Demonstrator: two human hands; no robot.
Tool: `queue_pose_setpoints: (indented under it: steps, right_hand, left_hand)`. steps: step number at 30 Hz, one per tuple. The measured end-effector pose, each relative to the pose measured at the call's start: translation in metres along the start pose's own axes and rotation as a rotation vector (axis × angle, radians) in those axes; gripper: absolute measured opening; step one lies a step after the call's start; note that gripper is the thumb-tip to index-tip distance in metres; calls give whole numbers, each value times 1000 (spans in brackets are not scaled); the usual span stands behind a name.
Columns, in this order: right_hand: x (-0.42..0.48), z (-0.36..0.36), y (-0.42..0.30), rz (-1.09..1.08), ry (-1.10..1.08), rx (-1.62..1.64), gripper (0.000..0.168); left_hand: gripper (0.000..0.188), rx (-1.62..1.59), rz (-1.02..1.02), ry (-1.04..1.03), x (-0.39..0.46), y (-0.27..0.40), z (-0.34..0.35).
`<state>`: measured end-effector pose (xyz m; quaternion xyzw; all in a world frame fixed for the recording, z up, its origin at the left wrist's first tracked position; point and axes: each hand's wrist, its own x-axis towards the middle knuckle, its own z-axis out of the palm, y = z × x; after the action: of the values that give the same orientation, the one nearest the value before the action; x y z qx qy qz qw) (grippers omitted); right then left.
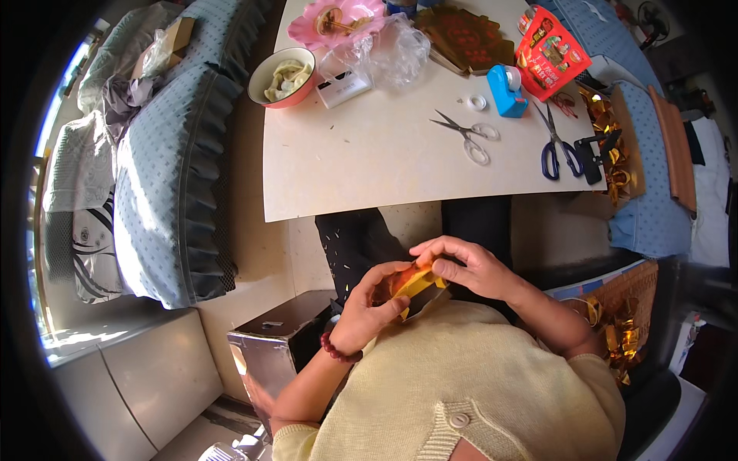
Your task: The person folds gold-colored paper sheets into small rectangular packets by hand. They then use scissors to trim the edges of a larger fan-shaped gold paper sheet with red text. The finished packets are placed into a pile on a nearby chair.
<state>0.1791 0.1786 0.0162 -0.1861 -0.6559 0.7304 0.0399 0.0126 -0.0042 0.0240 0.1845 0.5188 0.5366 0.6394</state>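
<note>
Close to my body, over my lap, my left hand [372, 299] grips a folded piece of shiny gold and red paper [416, 288], its thumb on the near face. My right hand [470, 268] touches the paper's upper right edge with thumb and fingers. Beyond them on the white table [346, 184] lie scissors with clear handles [475, 138], spread apart, and scissors with dark blue handles [556, 147]. A roll of clear tape [477, 102] lies near a blue tape dispenser [506, 92]. A stack of gold paper sheets [467, 40] with red print rests at the back.
At the table's back left are a bowl of dumplings [285, 78], a pink dish [331, 20] and a clear plastic bag [398, 52]. A red snack pouch [550, 55] stands back right. Folded gold pieces fill a cardboard box [631, 144] at right; more lie beside my right elbow [622, 340].
</note>
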Motion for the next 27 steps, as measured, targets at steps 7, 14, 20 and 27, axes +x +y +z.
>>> queue_pose_setpoints:
  steps: [7,14,20,27]
  right_hand:
    - [-22,18,-13,44,89,58,68]
    - [-15,30,-6,-95,261,-342,51]
    - [-16,31,-43,74,211,-179,27]
    - [1,56,-41,242,37,-545,22]
  left_hand:
    - [68,214,332,374,8,-8,10]
    - [88,515,271,285,11,-34,12]
    - [88,504,231,388,10,-39,15]
    - [89,532,236,431,7,-50,13]
